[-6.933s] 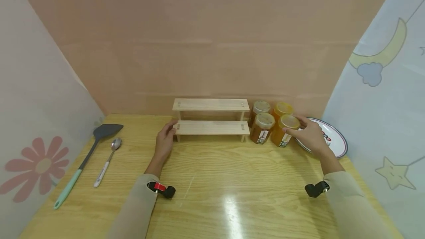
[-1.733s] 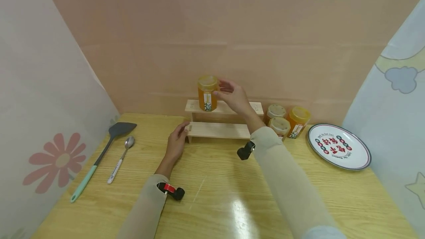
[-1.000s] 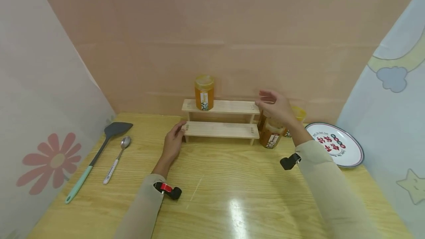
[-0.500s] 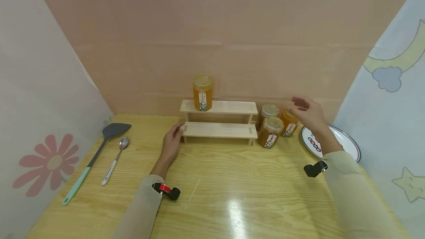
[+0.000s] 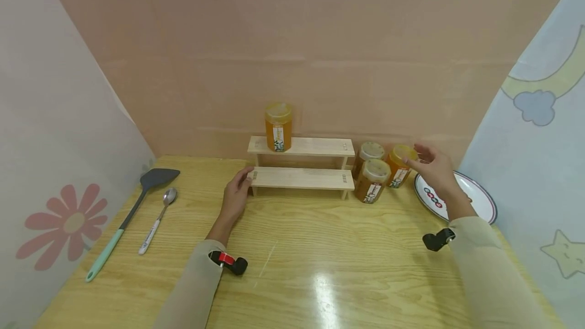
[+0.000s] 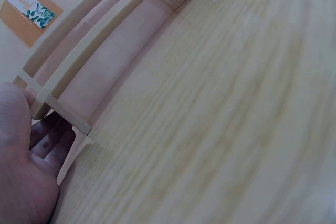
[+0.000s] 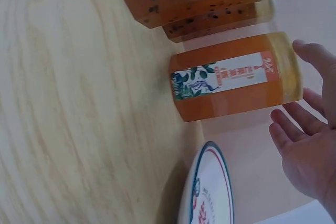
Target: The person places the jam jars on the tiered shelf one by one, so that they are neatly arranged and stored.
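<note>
A two-tier wooden rack (image 5: 303,178) stands against the back wall. My left hand (image 5: 235,196) grips the left end of its lower shelf, thumb at the board's end and fingers by the leg (image 6: 71,114). On the upper tier, at the left, stands a yellow-lidded jar (image 5: 278,128) of orange contents. Another yellow-lidded orange jar (image 7: 231,80) stands upright right of the rack. My right hand (image 5: 434,169) hovers beside its lid with fingers spread; thumb and fingers lie either side of the lid, without a visible grip. Two darker pale-lidded jars, front (image 5: 372,183) and back (image 5: 369,152), stand between.
A white plate (image 5: 480,202) with a dark rim lies at the right, partly under my right forearm. On the left lie a spatula (image 5: 132,212) with a green handle and a spoon (image 5: 157,221). Patterned side walls and a brown back wall enclose the table.
My right hand carried one yellow-lidded jar onto the upper tier, let go, and moved back right, then lowered towards the other yellow-lidded jar. My left hand stays at the rack's left end.
</note>
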Demonstrator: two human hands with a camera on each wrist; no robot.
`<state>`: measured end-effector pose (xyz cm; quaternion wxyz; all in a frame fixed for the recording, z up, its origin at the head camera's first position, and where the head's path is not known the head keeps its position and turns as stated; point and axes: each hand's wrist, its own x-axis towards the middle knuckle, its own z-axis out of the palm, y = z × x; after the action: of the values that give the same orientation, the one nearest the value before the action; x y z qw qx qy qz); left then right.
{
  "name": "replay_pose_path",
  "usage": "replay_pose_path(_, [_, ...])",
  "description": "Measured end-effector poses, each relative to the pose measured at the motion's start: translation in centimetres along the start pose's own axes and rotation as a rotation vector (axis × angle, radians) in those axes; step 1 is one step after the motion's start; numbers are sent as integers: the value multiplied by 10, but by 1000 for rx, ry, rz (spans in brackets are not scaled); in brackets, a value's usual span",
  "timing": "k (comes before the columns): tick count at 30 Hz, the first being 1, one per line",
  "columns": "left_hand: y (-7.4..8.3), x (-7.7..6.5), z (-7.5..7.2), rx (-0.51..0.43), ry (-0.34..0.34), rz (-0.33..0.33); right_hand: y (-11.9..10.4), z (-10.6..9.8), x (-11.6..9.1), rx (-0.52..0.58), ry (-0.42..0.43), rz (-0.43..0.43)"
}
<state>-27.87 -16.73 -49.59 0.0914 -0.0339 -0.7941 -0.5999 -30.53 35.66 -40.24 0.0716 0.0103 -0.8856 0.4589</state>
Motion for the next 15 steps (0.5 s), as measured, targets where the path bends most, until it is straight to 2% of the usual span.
replay_pose_path(5, [0, 0, 0, -1, 2, 6, 8, 5, 2, 41, -45, 20])
replay_pose_path(15, [2, 0, 1, 11, 4, -1, 13, 16, 2, 117, -32, 37])
